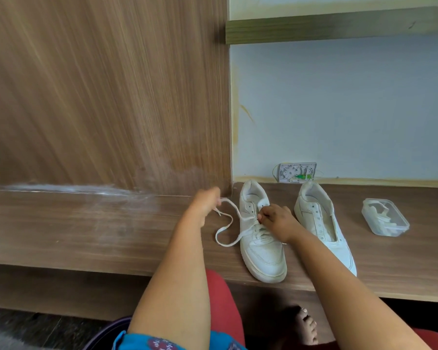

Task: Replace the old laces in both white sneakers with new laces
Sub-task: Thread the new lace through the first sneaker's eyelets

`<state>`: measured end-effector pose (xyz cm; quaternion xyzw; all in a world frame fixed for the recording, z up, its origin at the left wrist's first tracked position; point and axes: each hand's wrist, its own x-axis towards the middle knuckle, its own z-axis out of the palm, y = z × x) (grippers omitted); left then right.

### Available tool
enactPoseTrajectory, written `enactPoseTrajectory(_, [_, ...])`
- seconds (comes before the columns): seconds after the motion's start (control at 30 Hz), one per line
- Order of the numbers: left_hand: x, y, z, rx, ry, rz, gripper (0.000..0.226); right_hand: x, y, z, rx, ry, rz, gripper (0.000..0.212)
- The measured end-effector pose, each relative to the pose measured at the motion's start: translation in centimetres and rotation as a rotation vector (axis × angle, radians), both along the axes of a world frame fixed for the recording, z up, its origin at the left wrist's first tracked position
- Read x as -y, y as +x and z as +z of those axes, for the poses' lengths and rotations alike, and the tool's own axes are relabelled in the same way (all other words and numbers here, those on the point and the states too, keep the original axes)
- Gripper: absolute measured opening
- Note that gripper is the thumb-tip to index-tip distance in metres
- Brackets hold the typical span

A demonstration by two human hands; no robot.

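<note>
Two white sneakers are standing side by side on a brown wooden desk (pixel 91 223) in the lower middle of the frame, toes toward the bottom edge and heels toward the wall. The left sneaker (pixel 262 251) is still carrying a white lace (pixel 229 224) through its lower eyelets, and a long stretch of that lace is trailing off to the left of the sneaker, looping over the desk and rising to the left hand (pixel 205 200). The left hand is sitting just left of the sneaker, its fingers curled and clamped on the lace near its tip, which is poking out below the hand. The right hand (pixel 276 221) is resting on top of the left sneaker over the eyelets, its fingers bent down against the lacing; whether they are actually pinching a strand I cannot tell. The right sneaker (pixel 324 223) is lying just to the right with bare eyelets and an open tongue area, partly covered by the right forearm. Farther right on the desk, well apart from the sneakers, a clear plastic box (pixel 384 218) is holding pale folded strips. Behind the sneakers, at the foot of the pale blue wall (pixel 352 104), a small open white wall box (pixel 297 172) is showing wiring. A tall wooden panel (pixel 106 92) is filling the upper left of the frame.
</note>
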<state>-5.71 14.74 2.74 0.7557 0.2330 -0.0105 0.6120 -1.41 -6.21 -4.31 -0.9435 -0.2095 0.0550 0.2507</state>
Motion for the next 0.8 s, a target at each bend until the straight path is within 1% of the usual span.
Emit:
enactPoseTrajectory(0.03, [0.5, 0.0, -0.4, -0.086, 0.232, -0.127, 0.022, 0.0, 0.0, -0.1, -0.01, -0.009, -0.011, 0.032])
enactPoseTrajectory(0.07, [1.2, 0.1, -0.7, -0.137, 0.424, -0.248, 0.024, -0.1, 0.1, -0.2, -0.008, -0.014, -0.015, 0.031])
enactPoseTrajectory(0.17, [3.7, 0.6, -0.7, -0.164, 0.808, -0.55, 0.043, -0.1, 0.2, -0.1, 0.002, -0.035, -0.016, 0.03])
enactPoseTrajectory(0.2, [4.5, 0.7, -0.6, -0.183, 0.896, -0.642, 0.046, 0.0, 0.3, -0.3, 0.004, -0.036, -0.012, 0.03])
enactPoseTrajectory(0.23, [5.0, 0.8, -0.6, -0.204, 0.942, -0.712, 0.045, -0.1, 0.2, -0.2, 0.006, -0.041, -0.011, 0.029])
enactPoseTrajectory(0.27, [5.2, 1.0, -0.8, -0.201, 0.938, -0.745, 0.04, 0.0, 0.3, -0.3, 0.008, -0.039, -0.01, 0.029])
enactPoseTrajectory(0.3, [5.2, 1.1, -1.1, -0.165, 0.878, -0.739, 0.033, 0.0, 0.2, -0.2, 0.005, -0.04, -0.015, 0.029])
enactPoseTrajectory(0.33, [5.0, 0.9, -1.1, -0.12, 0.762, -0.697, 0.026, 0.1, 0.2, -0.3, 0.001, -0.033, -0.017, 0.029])
enactPoseTrajectory(0.37, [4.6, 0.8, -1.1, -0.067, 0.589, -0.625, 0.022, 0.1, 0.1, -0.2, -0.013, -0.03, -0.022, 0.029])
enactPoseTrajectory(0.4, [3.9, 0.8, -1.0, 0.006, 0.387, -0.516, 0.023, 0.2, 0.0, 0.0, -0.02, -0.019, -0.022, 0.029])
enactPoseTrajectory(0.47, [2.4, 0.7, -0.4, 0.188, -0.088, -0.201, 0.026, 0.3, -0.2, 0.3, -0.031, 0.006, -0.02, 0.03])
enactPoseTrajectory(0.53, [0.6, 0.2, 0.6, 0.385, -0.704, 0.151, 0.027, 0.3, -0.2, 0.4, -0.041, 0.028, -0.009, 0.029])
enactPoseTrajectory(0.57, [-0.3, 0.1, 0.7, 0.459, -0.941, 0.274, 0.029, 0.3, -0.3, 0.5, -0.051, 0.036, -0.007, 0.028])
enactPoseTrajectory(0.6, [-1.1, -0.1, 0.8, 0.499, -1.013, 0.333, 0.031, 0.3, -0.2, 0.5, -0.061, 0.052, -0.005, 0.027])
enactPoseTrajectory(0.63, [-1.6, -0.1, 0.8, 0.474, -0.912, 0.325, 0.03, 0.2, -0.3, 0.6, -0.072, 0.062, -0.012, 0.027])
enactPoseTrajectory(0.67, [-1.8, -0.1, 0.6, 0.389, -0.646, 0.255, 0.024, 0.2, -0.4, 0.7, -0.076, 0.074, -0.01, 0.027])
enactPoseTrajectory(0.73, [-1.0, -0.5, 0.1, 0.118, 0.048, -0.057, 0.013, 0.2, -0.6, 1.1, -0.078, 0.085, -0.001, 0.027])
enactPoseTrajectory(0.77, [-0.1, -0.5, -0.3, -0.017, 0.292, -0.222, 0.014, 0.1, -0.7, 1.4, -0.072, 0.088, 0.002, 0.027])
enactPoseTrajectory(0.8, [0.9, -0.3, -0.6, -0.11, 0.439, -0.354, 0.016, 0.1, -0.8, 1.5, -0.07, 0.097, 0.006, 0.027])
